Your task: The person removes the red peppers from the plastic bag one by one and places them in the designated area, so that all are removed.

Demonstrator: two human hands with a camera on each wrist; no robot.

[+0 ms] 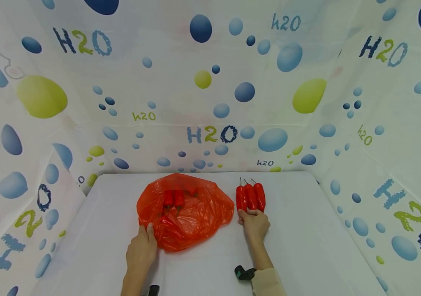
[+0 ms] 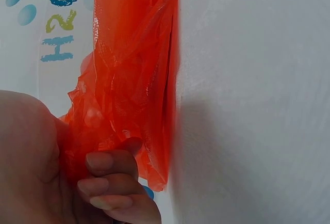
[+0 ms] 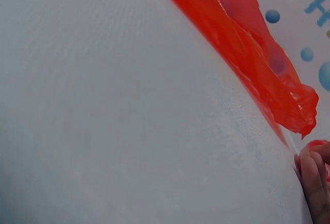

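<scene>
A red plastic bag (image 1: 199, 222) lies open-mouthed on the white table, with several red chili peppers (image 1: 179, 198) inside; others show only dimly through its film. My left hand (image 1: 142, 248) grips the bag's near left edge, and the left wrist view shows curled fingers (image 2: 111, 182) against the bunched film. To the right of the bag, three red peppers (image 1: 250, 195) lie side by side, stems pointing away. At their near ends, my right hand (image 1: 255, 225) pinches a pepper; which one is partly hidden. The right wrist view catches only some fingers (image 3: 312, 175) at its edge.
The white table (image 1: 306, 238) is enclosed by a white cloth (image 1: 173, 94) with blue and green spots and H2O lettering. Black wrist devices (image 1: 245, 273) sit close to both forearms. The bag's right side stands near the row of peppers.
</scene>
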